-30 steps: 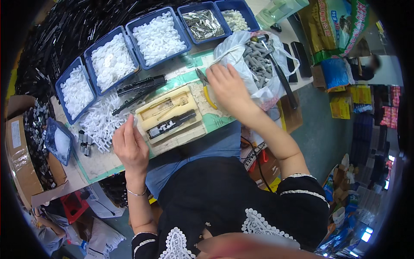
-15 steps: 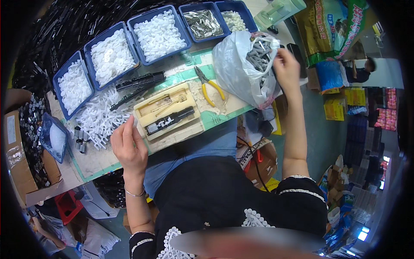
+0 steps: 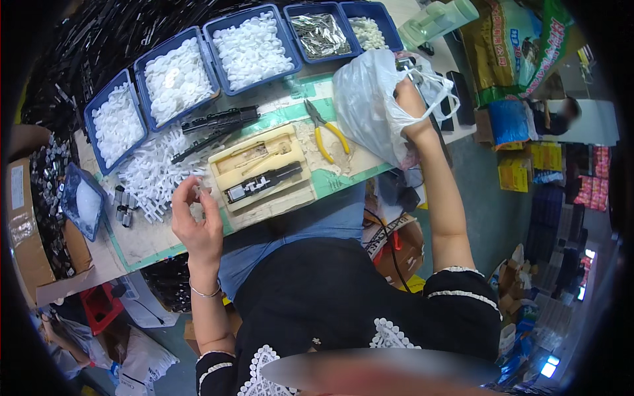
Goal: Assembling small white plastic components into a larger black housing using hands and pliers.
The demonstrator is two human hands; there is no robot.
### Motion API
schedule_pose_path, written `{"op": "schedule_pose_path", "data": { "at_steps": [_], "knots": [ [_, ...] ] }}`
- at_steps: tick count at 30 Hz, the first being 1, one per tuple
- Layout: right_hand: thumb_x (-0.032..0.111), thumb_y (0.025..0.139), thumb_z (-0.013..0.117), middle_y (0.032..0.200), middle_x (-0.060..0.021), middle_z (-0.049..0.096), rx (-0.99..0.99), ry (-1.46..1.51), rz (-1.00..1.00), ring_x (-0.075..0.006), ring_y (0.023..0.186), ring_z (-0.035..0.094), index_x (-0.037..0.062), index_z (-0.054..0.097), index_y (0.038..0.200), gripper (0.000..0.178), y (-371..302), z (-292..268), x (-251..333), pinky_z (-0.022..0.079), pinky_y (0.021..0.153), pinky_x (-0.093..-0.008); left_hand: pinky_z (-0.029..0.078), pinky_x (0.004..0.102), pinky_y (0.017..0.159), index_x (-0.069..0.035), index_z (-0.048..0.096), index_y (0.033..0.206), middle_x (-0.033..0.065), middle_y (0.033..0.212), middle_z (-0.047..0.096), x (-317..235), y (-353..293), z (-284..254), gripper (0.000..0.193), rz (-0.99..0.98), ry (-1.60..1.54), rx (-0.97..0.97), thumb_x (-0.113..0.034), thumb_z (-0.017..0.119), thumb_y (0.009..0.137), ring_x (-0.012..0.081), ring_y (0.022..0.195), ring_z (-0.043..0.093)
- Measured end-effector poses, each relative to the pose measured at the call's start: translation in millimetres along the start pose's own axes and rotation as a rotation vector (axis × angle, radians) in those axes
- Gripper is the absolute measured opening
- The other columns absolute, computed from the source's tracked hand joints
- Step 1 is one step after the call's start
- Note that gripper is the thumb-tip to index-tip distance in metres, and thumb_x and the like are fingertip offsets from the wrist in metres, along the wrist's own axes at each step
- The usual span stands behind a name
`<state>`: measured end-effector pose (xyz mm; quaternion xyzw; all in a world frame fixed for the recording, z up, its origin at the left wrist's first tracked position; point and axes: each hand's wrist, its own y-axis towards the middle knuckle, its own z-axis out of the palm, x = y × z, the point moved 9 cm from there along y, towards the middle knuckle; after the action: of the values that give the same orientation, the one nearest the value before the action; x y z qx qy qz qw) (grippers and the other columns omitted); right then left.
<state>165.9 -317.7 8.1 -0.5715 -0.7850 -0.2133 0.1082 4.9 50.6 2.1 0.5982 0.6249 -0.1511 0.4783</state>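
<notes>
My right hand [image 3: 411,105] reaches into the mouth of a white plastic bag [image 3: 363,99] at the right of the table. Its fingers are hidden in the bag, and one bag handle loops over the wrist. My left hand [image 3: 198,228] is raised beside the near left corner of a cream fixture block [image 3: 221,165]. Thumb and fingers are curled toward each other around something small and pale that I cannot make out. In the fixture's near slot lies a black part with white and grey pieces [image 3: 264,183]. Yellow-handled pliers [image 3: 323,135] lie between fixture and bag.
Blue bins [image 3: 214,63] of white plastic pieces, metal pins and cream bits line the far side. Loose white pieces [image 3: 155,178] and black assemblies [image 3: 221,122] lie left of the fixture. A green-tinted bottle [image 3: 439,23] stands at the far right, a cardboard box [image 3: 30,224] at the left.
My right hand has moved from the bag's rim down into its mouth, and the grey parts seen there are now covered. My left hand's fingers have curled in toward the thumb.
</notes>
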Motion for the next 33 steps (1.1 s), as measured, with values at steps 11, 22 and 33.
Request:
{"op": "schedule_pose_path", "data": {
  "at_steps": [11,22,33],
  "knots": [
    [0.01,0.074,0.069,0.07,-0.0058,0.058,-0.385,1.16,0.771,-0.0126,0.05,0.052,0.0026,0.061,0.093,0.022,-28,-40,-105,0.041,0.041,-0.0234,0.048,0.0256,0.065,0.0,0.062,0.102,0.0109,0.092,0.062,-26,10,4,0.022,0.198,0.098,-0.005,0.006,0.061,0.081,0.0159,0.075,0.059],
    [0.011,0.081,0.06,0.082,-0.0088,0.061,-0.282,1.418,0.218,-0.0118,0.057,0.054,0.004,0.056,0.101,0.022,8,-88,59,0.041,0.044,-0.0214,0.047,0.0322,0.064,0.001,0.063,0.098,0.014,0.085,0.065,-21,11,-2,0.02,0.116,0.111,-0.021,0.007,0.063,0.078,0.026,0.071,0.06],
    [0.012,0.074,0.071,0.094,-0.0098,0.06,-0.144,0.104,-0.335,-0.0257,0.079,0.057,0.0048,0.065,0.088,0.017,17,73,135,0.046,0.067,-0.0332,0.049,0.0263,0.064,0.002,0.061,0.096,0.0128,0.086,0.063,-17,4,-4,0.015,0.141,0.014,-0.009,0.004,0.063,0.082,0.0198,0.071,0.06]
  ]
}}
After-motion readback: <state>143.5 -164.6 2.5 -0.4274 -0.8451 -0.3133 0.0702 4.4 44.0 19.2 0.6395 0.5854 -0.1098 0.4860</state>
